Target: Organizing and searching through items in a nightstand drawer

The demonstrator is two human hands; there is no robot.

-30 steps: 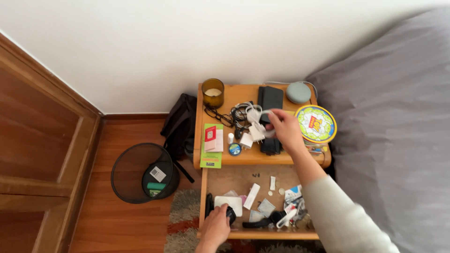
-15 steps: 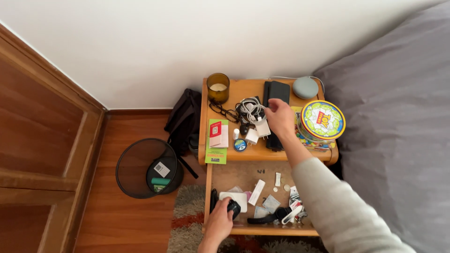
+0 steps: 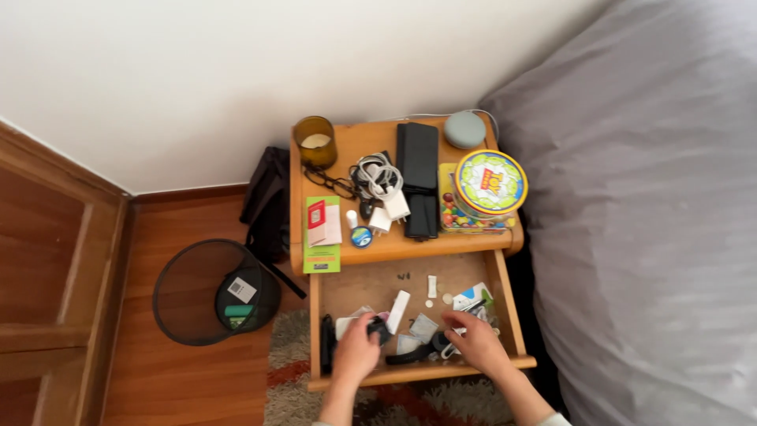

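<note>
We're looking down into a bedroom in a home, and the wooden nightstand anchors it all. Right of the nightstand, pressed against it, lies a bed under grey bedding. On the nightstand's top sit a candle jar, eyeglasses, chargers with coiled cables and a round colourful tin. Left of the nightstand, on the wood floor, stands a black mesh wastebasket; a shaggy rug lies in front
</note>
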